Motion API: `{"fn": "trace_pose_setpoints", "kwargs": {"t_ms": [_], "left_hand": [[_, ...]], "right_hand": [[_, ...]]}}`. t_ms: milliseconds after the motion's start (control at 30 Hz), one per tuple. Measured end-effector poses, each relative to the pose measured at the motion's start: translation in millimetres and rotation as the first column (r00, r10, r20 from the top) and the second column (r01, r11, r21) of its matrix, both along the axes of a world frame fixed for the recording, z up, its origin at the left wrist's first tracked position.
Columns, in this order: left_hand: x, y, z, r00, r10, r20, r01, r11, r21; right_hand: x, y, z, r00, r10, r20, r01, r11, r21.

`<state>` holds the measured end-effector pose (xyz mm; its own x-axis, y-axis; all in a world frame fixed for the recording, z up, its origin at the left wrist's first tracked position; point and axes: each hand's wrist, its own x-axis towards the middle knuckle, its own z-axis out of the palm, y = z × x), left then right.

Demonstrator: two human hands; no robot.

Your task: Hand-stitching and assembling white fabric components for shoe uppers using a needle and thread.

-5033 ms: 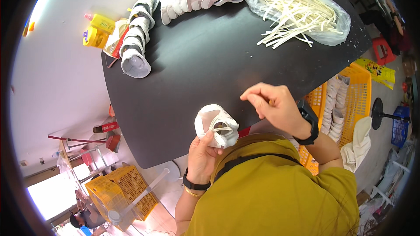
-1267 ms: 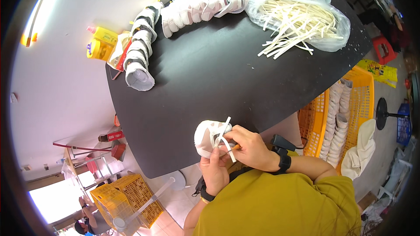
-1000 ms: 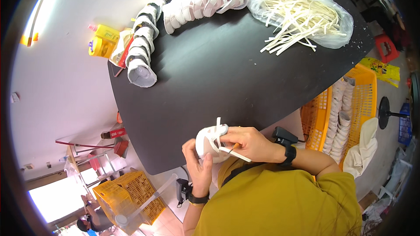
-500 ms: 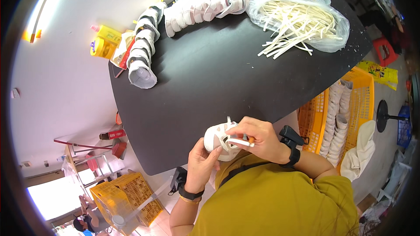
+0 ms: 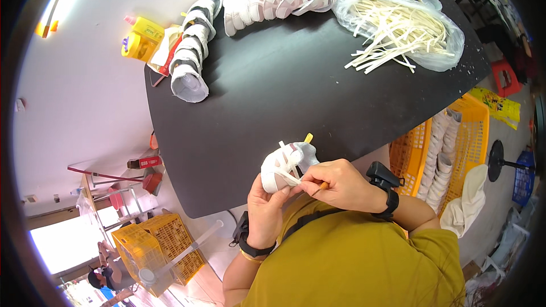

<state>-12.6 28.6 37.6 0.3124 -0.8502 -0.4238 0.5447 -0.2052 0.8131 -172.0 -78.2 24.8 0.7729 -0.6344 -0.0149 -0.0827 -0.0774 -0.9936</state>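
Note:
Near the table's close edge, my left hand (image 5: 265, 204) grips a small white shoe upper (image 5: 277, 171) with pale pink patches, a grey lining and a yellow pull tab at the heel. My right hand (image 5: 344, 185) is closed at the upper's right side, its fingertips pinching by a white lace strip. A slim tool with an orange-brown wooden handle (image 5: 324, 185) is held in that same hand, a thin metal shaft showing below the fingers. The fingers hide the lace's end, and I cannot tell the shape of the tool's tip.
On the black table (image 5: 244, 119), nested rows of shoe uppers (image 5: 193, 51) line the far left and back. A clear plastic bag (image 5: 455, 51) holds loose white laces (image 5: 398, 28). Yellow bottles (image 5: 142, 40) stand far left. Orange crates (image 5: 475, 131) with stacked uppers (image 5: 438, 165) sit right.
The upper has been turned, so its yellow tab and grey lining now show. My right hand has drawn lower beside it, and the white strip no longer sticks out over the fingers.

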Motion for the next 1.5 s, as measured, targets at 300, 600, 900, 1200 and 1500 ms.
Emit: {"fn": "trace_pose_setpoints", "kwargs": {"t_ms": [300,600,900,1200,1500], "left_hand": [[-1,1,-4,0.998,0.062,-0.002,-0.062,0.998,-0.008],[3,2,-10,0.994,0.087,-0.059,-0.086,0.996,0.013],[1,-4,-5,0.988,0.145,0.045,-0.146,0.989,0.012],[-5,-1,-4,0.954,0.164,0.252,-0.162,0.986,-0.026],[-6,4,-7,0.955,0.167,0.247,-0.159,0.986,-0.053]], "right_hand": [[3,3,4,0.999,-0.006,-0.048,0.001,0.994,-0.107],[9,7,-2,0.999,-0.009,-0.045,-0.005,0.956,-0.294],[1,4,9,1.000,0.020,-0.004,-0.020,0.997,-0.068],[5,8,4,0.998,-0.020,-0.068,-0.005,0.936,-0.351],[7,11,-3,0.999,-0.027,-0.032,0.017,0.957,-0.289]]}}
